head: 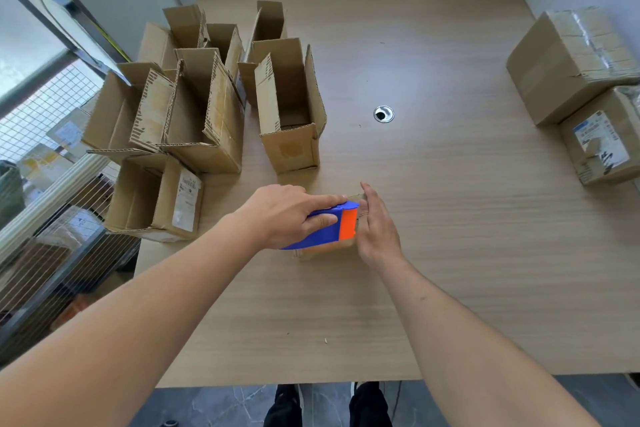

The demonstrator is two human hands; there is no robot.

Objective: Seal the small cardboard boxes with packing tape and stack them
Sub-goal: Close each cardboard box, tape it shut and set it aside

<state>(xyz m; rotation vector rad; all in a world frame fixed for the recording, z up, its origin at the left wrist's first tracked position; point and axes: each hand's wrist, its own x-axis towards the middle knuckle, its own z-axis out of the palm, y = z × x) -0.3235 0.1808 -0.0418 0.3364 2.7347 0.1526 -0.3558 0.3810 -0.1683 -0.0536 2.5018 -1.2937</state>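
The left hand [287, 215] is closed around a blue and orange tape dispenser [332, 225], index finger laid along its top, and presses it down onto a small cardboard box [322, 251] on the wooden table [450, 218]. The box is almost wholly hidden beneath the dispenser and both hands; only a strip of its near edge and a far corner show. The right hand [375, 225] is open, fingers straight and together, its palm flat against the box's right side just beside the dispenser's orange end. Judgement: this hand braces the box so it does not slide while tape is drawn across the top, and the step in hand is sealing this box.

Left of the dispenser and beyond it stands a cluster of open boxes [214, 97], flaps upright, apparently awaiting sealing. Well to the right of the dispenser, at the table's edge, lie two taped boxes [571, 62], touching. A cable grommet [383, 113] sits beyond the right hand.
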